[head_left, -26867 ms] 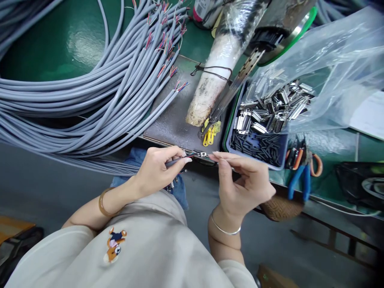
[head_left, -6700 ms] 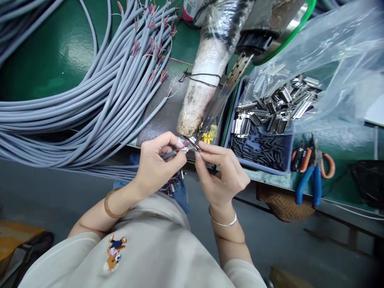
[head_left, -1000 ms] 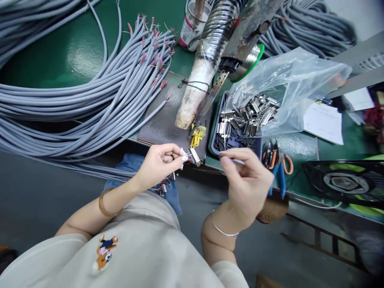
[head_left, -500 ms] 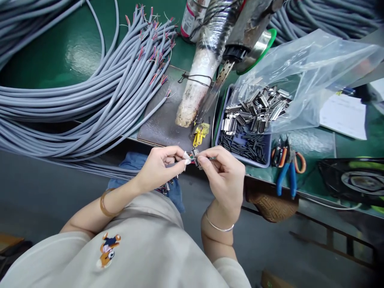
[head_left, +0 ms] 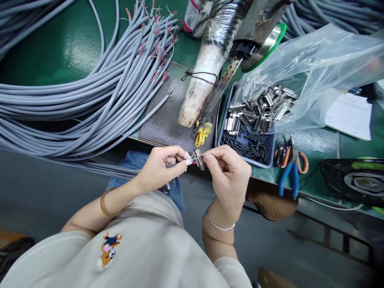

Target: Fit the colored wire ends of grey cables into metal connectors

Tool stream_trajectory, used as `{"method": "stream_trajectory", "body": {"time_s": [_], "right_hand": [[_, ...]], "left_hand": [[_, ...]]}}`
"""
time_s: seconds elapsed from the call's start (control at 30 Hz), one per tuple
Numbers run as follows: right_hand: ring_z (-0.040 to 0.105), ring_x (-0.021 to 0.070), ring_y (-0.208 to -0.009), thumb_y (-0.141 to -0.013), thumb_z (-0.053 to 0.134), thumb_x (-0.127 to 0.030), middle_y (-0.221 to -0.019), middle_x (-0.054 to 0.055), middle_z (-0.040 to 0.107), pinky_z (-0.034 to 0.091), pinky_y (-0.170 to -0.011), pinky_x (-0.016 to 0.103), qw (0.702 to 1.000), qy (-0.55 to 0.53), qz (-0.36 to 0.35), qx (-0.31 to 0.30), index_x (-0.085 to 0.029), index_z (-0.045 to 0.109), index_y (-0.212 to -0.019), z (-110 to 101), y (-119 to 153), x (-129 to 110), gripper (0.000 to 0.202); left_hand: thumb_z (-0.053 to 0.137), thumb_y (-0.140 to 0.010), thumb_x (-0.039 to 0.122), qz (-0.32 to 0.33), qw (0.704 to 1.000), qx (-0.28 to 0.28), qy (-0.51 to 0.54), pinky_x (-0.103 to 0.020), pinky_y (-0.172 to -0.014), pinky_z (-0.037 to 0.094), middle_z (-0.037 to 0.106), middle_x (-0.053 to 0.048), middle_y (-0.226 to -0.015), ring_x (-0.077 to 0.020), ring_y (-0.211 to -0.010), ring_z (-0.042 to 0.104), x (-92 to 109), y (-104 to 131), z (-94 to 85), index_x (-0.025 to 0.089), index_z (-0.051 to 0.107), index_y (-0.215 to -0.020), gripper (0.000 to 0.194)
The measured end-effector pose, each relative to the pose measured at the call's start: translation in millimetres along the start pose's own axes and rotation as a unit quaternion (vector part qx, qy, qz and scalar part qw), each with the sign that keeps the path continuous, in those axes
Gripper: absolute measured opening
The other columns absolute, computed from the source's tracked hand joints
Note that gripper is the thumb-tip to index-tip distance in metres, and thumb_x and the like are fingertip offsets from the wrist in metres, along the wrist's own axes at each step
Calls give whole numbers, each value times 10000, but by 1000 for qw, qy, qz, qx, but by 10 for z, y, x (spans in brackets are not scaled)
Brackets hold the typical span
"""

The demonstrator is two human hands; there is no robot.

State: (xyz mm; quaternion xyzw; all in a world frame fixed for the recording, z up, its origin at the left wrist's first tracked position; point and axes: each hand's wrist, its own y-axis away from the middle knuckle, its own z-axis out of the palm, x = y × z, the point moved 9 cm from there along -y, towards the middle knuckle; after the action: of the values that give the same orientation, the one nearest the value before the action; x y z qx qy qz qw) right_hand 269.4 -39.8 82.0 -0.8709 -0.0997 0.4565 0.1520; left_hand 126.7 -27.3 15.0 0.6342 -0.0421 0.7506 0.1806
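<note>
My left hand, with white coverings on its thumb and index fingertips, pinches thin coloured wires. These wires run into a metal multi-pin connector, which stands upright between my hands just off the table's front edge. My right hand is closed in a pinch, its thumb and index fingertips right at the connector's right side. Whatever is between those fingertips is hidden. Beyond the connector lie small yellow pieces on a dark plate. Several wired connectors rest on my lap, partly covered by my left forearm.
Grey cables with stripped ends fill the left. A wrapped white tube slants over the plate. A blue tray holds connectors and black sleeves under a plastic bag. Blue-handled pliers and a solder reel sit right.
My right hand has drawn slightly right, so more of the connector shows between the hands. My left hand keeps its pinch in place. The view has shifted a little.
</note>
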Motion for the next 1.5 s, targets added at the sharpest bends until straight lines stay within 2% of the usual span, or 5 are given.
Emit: {"method": "stream_trajectory", "body": {"time_s": [0.47, 0.63, 0.77, 0.97, 1.5], "right_hand": [[402, 56, -503, -910, 779, -307, -623, -80, 507, 324, -507, 244, 981, 141, -133, -26, -217, 643, -795, 153, 134, -234, 200], [352, 57, -469, -936, 722, -357, -711, -71, 601, 293, -448, 241, 994, 55, -32, 85, -260, 693, -1208, -147, 239, -14, 291], [314, 45, -457, -907, 747, -284, -800, -31, 714, 282, -426, 237, 998, 28, 41, 27, -261, 750, -1175, -65, 248, 104, 268], [676, 122, -602, -932, 725, -321, -807, 10, 785, 546, -530, 239, 987, -109, 116, 23, -253, 804, -1093, 79, 225, 291, 191], [676, 125, -616, -952, 705, -312, -801, 9, 777, 507, -526, 241, 992, -79, 92, 37, -260, 802, -1108, 90, 212, 233, 191]], "left_hand": [[661, -818, 200, 39, 991, -56, 115, -197, -477, 345, 679, 1, -878, -28, -480, 395, -73, 73, 48, 193, 594, -1063, 255], [736, -872, 366, 43, 990, -38, 127, -177, -425, 318, 690, -14, -792, -14, -445, 381, -5, 44, 15, 148, 687, -1005, 260], [787, -856, 381, 33, 988, -25, 147, -160, -386, 268, 620, 7, -711, -8, -437, 369, 17, 21, 3, 135, 683, -878, 268], [768, -886, 366, 36, 986, -29, 157, -155, -388, 309, 533, 54, -629, -20, -421, 395, -4, 36, 10, 157, 623, -874, 256], [771, -838, 171, 138, 986, 4, 89, -168, -585, 531, 757, -55, -864, -80, -655, 649, 132, 30, -73, 153, 725, -786, 72]]}}
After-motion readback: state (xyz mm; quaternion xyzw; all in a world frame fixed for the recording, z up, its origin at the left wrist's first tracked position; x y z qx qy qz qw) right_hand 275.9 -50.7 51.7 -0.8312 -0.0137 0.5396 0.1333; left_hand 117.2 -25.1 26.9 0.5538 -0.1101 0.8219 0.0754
